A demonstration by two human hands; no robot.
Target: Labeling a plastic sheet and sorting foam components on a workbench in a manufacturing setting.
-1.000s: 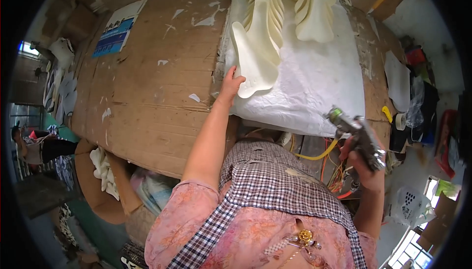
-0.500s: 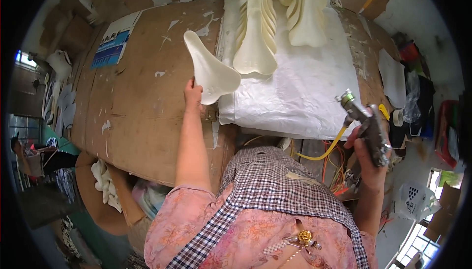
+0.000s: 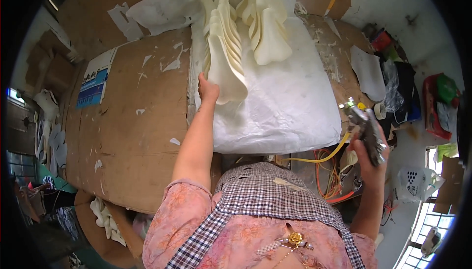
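Note:
My left hand (image 3: 208, 91) grips the wide rear edge of a cream-white bicycle saddle pad (image 3: 228, 80), its narrow nose pointing away from me. That pad is at the near end of a row of similar saddle pads (image 3: 222, 11), overlapping on a white sheet (image 3: 275, 116). Whether it rests on the row or hovers just over it, I cannot tell. My right hand (image 3: 368, 158) is closed around a metal spray gun (image 3: 368, 134), held to the right of the sheet. From the gun a yellow hose (image 3: 322, 159) droops toward the table's front edge.
To the right stands a shorter row of saddle pads (image 3: 273, 43). Brown cardboard (image 3: 132, 136) covers the table's left part. At the right edge lie a tape roll (image 3: 380, 111) and a white flat piece (image 3: 368, 72). A box (image 3: 93, 234) with white pieces stands lower left.
My left hand has brought the saddle pad from over the cardboard to the near end of the left row. The spray gun stays in my right hand, and the view has shifted.

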